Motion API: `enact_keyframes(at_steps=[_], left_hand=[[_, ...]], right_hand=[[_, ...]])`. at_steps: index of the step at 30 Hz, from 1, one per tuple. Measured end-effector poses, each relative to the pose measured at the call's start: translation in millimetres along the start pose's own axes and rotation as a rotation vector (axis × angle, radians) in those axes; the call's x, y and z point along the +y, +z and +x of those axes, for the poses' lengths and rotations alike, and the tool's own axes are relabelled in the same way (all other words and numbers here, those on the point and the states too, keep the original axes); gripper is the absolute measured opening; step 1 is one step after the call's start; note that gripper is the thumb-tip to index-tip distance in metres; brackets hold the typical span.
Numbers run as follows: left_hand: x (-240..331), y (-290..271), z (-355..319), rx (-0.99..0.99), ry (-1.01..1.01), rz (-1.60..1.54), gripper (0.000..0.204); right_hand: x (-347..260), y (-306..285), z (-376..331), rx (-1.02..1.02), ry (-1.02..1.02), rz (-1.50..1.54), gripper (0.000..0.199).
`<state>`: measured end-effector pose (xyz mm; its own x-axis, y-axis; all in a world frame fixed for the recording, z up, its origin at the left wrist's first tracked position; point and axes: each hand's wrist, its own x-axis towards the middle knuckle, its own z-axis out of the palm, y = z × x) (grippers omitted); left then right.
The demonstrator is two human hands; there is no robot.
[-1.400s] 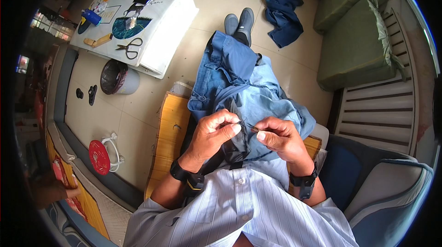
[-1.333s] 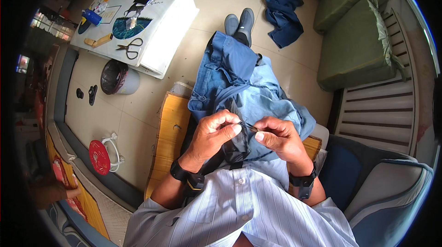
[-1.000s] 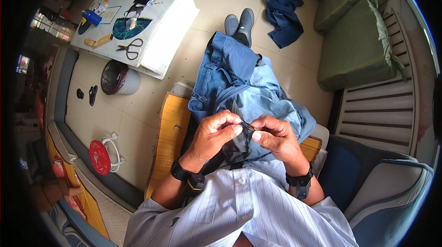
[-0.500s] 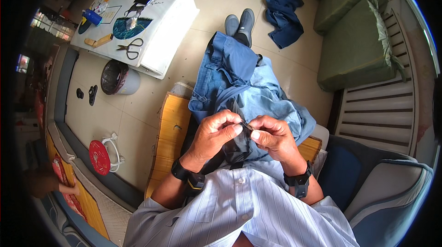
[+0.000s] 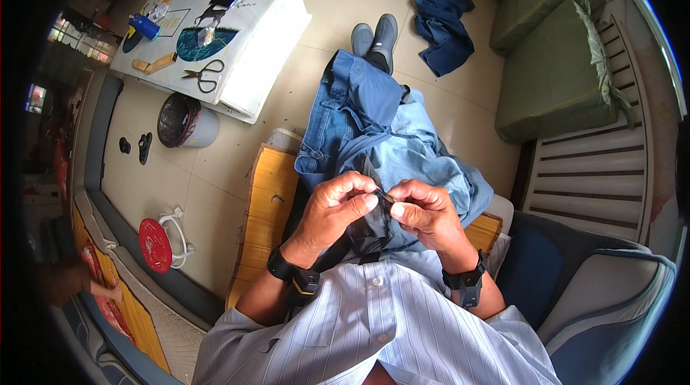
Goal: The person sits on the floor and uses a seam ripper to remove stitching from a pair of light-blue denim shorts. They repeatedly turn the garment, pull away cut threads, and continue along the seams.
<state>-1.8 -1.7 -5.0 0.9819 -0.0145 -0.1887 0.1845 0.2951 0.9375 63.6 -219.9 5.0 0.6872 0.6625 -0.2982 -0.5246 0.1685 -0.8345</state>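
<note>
Two bare hands are held close together above the lap, fingertips nearly meeting. By the left hand [image 5: 332,202], a fold of dark, sheer fabric [image 5: 375,225] is pinched between thumb and forefinger. By the right hand [image 5: 431,216], a slim dark item [image 5: 387,197] is gripped narrowly, thumb against forefinger; its kind cannot be told, most of it being covered. Whether the fabric is touched by its tip cannot be made out. Below the hands, the fabric is draped over blue denim [image 5: 424,137], which is spread across the legs. Black bands [image 5: 466,281] are worn on both wrists. On the floor, near the shoes [image 5: 384,36], a crumpled dark blue garment [image 5: 444,29] is seen. On the white table [image 5: 272,51], scissors [image 5: 208,84] are laid, with a bin [image 5: 200,128] placed just beside.
</note>
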Motion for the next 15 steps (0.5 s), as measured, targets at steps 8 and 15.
enact_keyframes(at_steps=[8, 15], left_hand=[[-4, -4, 0, -0.020, 0.040, 0.014, 0.009], [-2, -8, -2, -0.032, 0.025, -0.104, 0.008]], right_hand=[[-4, 1, 3, 0.003, -0.023, -0.021, 0.019], [-12, 0, 13, -0.036, -0.015, 0.024, 0.018]])
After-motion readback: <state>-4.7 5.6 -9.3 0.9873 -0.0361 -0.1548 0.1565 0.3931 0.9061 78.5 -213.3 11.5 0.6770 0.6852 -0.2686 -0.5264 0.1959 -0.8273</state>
